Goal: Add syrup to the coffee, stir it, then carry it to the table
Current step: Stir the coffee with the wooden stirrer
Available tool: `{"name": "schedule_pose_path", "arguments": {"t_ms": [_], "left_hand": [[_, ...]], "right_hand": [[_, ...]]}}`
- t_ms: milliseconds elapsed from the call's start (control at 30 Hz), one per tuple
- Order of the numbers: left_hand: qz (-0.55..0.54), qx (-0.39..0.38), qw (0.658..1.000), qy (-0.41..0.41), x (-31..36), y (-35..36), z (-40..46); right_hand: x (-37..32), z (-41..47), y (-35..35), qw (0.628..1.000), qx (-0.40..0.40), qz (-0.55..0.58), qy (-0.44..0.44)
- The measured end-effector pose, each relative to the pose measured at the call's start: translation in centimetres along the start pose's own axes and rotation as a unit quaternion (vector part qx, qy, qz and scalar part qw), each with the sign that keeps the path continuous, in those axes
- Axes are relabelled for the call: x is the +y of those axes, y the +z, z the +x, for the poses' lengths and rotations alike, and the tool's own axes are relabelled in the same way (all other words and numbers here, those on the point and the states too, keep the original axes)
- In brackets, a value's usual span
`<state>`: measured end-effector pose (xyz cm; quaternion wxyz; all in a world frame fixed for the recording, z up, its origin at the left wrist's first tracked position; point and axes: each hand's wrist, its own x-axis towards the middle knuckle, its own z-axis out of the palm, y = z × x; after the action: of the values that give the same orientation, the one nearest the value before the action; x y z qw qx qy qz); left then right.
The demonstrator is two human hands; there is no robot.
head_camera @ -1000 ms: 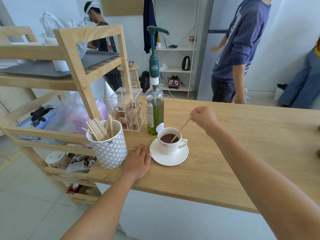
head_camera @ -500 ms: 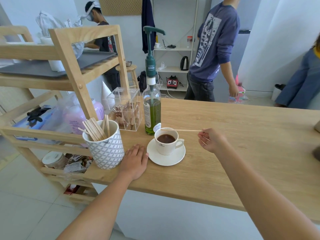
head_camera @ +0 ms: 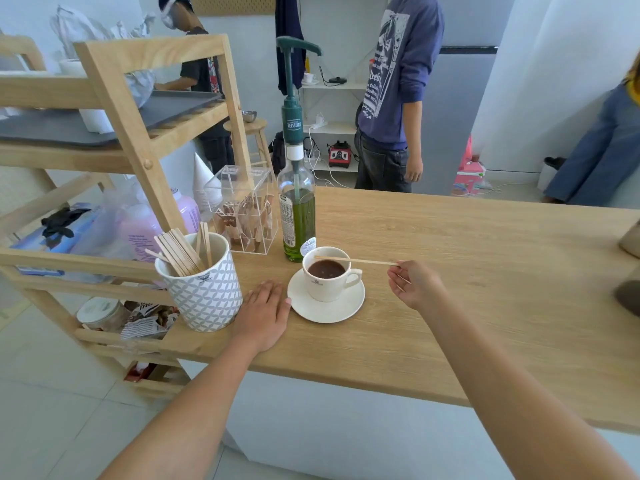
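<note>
Wooden surface: stir stick lies level across cup, pinched by right hand; left hand flat, empty.

Your left hand lies flat, palm down, fingers together, arm stretched forward. Your right hand is raised with the palm up, fingertips pinching a thin wooden stir stick, I think.

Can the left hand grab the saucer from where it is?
Probably yes. The left hand lies flat on the counter right beside the saucer, thumb by its rim, with nothing between them.
</note>
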<state>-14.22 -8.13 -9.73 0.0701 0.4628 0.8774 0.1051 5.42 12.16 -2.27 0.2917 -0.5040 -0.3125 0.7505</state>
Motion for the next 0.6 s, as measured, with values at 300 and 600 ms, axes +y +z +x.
{"name": "schedule_pose_path", "arguments": {"t_ms": [300,600], "left_hand": [[-0.032,-0.012,0.999,0.012,-0.1,-0.4,-0.1],[0.003,-0.023,0.996,0.088,0.2,-0.4,-3.2]], "right_hand": [[1.9,-3.0,-0.3,0.995,0.044,0.068,-0.049],[5.6,-7.1,-1.6,0.986,0.089,0.130,-0.062]]}}
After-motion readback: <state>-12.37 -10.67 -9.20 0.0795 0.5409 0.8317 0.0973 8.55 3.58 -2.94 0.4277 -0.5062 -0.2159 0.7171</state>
